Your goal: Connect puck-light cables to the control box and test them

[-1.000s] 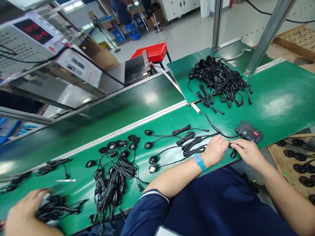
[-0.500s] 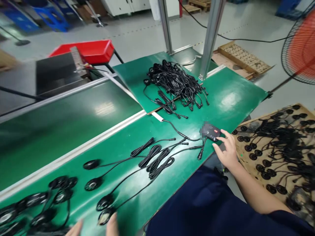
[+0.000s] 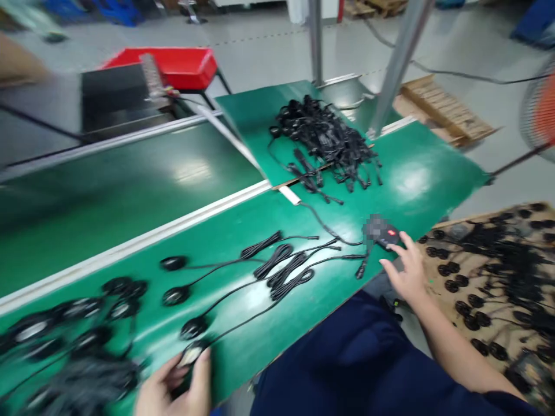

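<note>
My left hand has its thumb and fingers around a round black disc with a pale middle, at the end of a black cable. That cable runs to a coiled bundle and on toward a small black box with a red lit display. My right hand is at the box's near edge, fingers spread and fingertips touching or nearly touching it. Part of the box is blurred out. Another black disc lies just beyond my left hand, with two further cabled discs behind it.
A heap of black cables lies on a raised green board. More cabled discs crowd the left of the green table. At right are a box of cabled parts and a fan; metal posts stand behind.
My left hand has come further into view and closed around the nearest disc. My right hand stays by the box. The whole view has shifted with my head.
</note>
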